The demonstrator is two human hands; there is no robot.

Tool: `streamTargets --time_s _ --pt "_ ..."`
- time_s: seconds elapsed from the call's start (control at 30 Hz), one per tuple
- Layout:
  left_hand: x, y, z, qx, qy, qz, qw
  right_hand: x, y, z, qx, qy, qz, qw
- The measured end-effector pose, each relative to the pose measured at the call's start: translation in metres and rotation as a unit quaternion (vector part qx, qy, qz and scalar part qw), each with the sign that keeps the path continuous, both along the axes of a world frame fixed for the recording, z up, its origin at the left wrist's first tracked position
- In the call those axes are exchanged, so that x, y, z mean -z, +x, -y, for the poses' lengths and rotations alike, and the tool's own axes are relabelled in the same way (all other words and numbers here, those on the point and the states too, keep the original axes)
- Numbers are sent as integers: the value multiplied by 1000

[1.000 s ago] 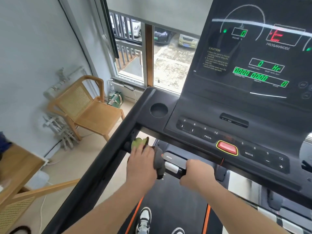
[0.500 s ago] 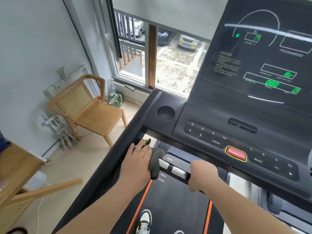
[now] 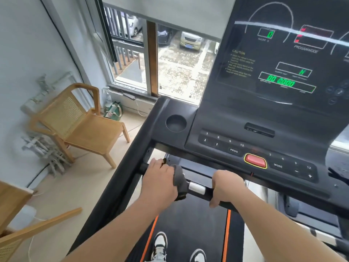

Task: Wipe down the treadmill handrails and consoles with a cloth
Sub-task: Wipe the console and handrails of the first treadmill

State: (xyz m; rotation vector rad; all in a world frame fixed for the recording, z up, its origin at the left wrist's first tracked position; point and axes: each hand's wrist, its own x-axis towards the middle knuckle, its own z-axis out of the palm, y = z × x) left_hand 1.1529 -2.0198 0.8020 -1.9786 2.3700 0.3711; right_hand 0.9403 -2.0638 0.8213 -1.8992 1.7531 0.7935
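wall (image 3: 24, 44): pale blue-grey, grey pipes (image 3: 43, 144) low against it | floor (image 3: 79, 186): beige | wooden chair (image 3: 81, 121): cane back, near wall | window (image 3: 179, 59): daylight, parked cars (image 3: 190, 41) on wet paving outside, blind (image 3: 170, 10) lowered over top | green bag (image 3: 113, 110), spray bottle (image 3: 107, 95): below sill | wooden furniture (image 3: 11, 201): lower left

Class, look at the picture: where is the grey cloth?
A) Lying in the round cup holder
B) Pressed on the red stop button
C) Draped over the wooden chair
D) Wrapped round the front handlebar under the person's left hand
D: the left hand grips the grey cloth round the handlebar, while the right hand holds the bar bare.
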Motion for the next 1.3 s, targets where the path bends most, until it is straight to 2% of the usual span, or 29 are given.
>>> streamTargets --time_s 0.1,0.17,0.2,0.27,0.33,0.43,0.5,0.53,0.6,0.67,0.7,0.77,0.83,0.93,1.0,1.07,1.17,1.23,1.3 --pt "18 -46 -11 123 -10 -60 991 4 -16 -9 49 -5 44 998" --pt "30 -52 -9 233 -23 -68 970 10 -29 -23 88 -32 98 991" --pt "31 -43 -3 255 -23 -66 964 15 -33 -32 101 -62 124 985" --pt "29 -16 10 248 -8 -53 967 27 -37 -50 90 -143 139 976" --pt "23 11 16 169 -11 -49 984 37 -35 -62 68 -209 138 966" --pt "22 10 11 24 -60 -51 997 40 -43 -73 57 -220 174 958" --pt "28 -24 -3 -4 -59 -56 997 36 -57 -82 54 -215 208 953" --pt "32 -42 -9 23 -54 -61 996 35 -65 -87 55 -234 223 945" --pt "41 -69 -22 143 -51 -78 985 31 -83 -94 74 -272 226 933" --pt "41 -67 -19 226 -62 -107 966 25 -106 -98 86 -267 192 941" --pt "39 -58 -14 225 -53 -113 966 22 -119 -101 90 -253 169 948" --pt "35 -40 -3 153 -25 -99 983 19 -144 -108 97 -226 134 960" --pt "31 -36 -2 45 -44 -67 996 16 -167 -116 103 -204 122 966" --pt "27 -85 -22 -61 -84 -52 993 15 -191 -120 88 -198 111 970" --pt "25 -129 -42 -45 -76 -93 992 17 -198 -119 76 -194 116 971" --pt "27 -152 -52 46 -74 -109 990 18 -203 -115 59 -181 124 974" --pt "26 -132 -37 91 -14 -87 992 18 -208 -109 39 -166 132 976" --pt "21 -111 -29 6 -4 -52 999 19 -212 -106 37 -168 143 975" --pt "15 -112 -33 -124 -43 -35 991 21 -212 -103 38 -175 151 972"
